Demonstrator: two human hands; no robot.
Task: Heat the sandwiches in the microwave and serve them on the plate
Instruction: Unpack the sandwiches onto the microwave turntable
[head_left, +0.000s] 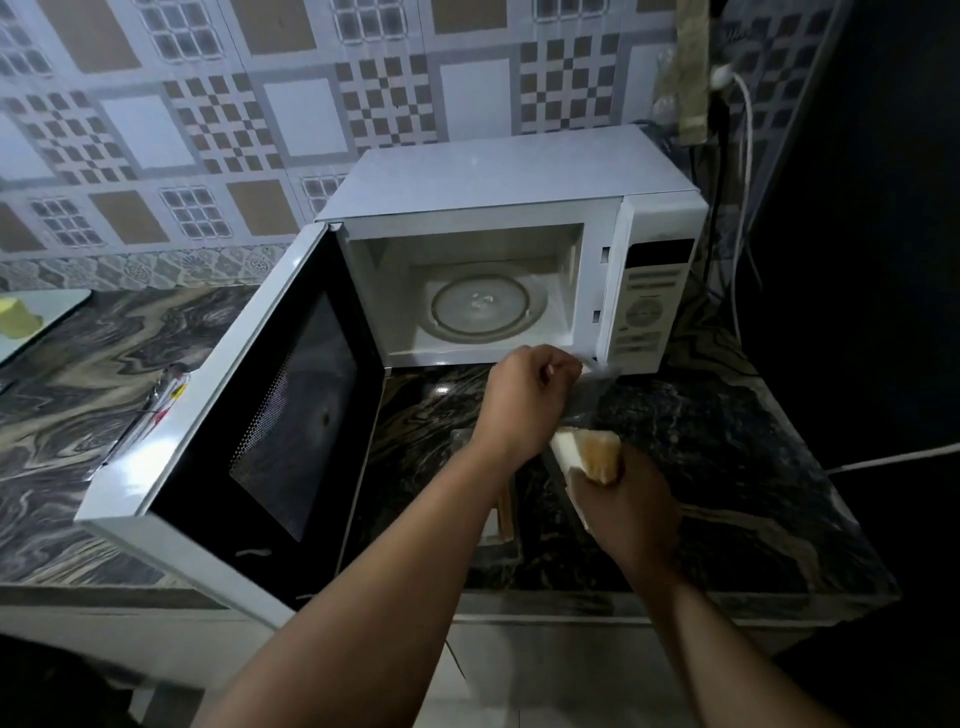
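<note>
- Sandwich, a pale wedge of white bread with a golden-brown toasted face, sits upright in the right hand, above the marbled dark tabletop and just in front of the microwave.
- Right grip is wrapped around the sandwich's lower end, fingers pressed to the bread.
- Left hand hovers beside and above the sandwich, its grip pinched together on a thin clear wrapper that trails down toward the bread; the film is blurred.
- White microwave stands with its door swung wide to the left, the dark mesh window facing up; the glass turntable lies bare in the lit cavity.
- Control panel at the right carries a dark display, rows of buttons and a round dial; its lettering is too small to read, and no brand name can be made out.
- Stickers in red and yellow mark the door's outer face, their text illegible.
- Patterned wall tiles rise behind the tabletop.
</note>
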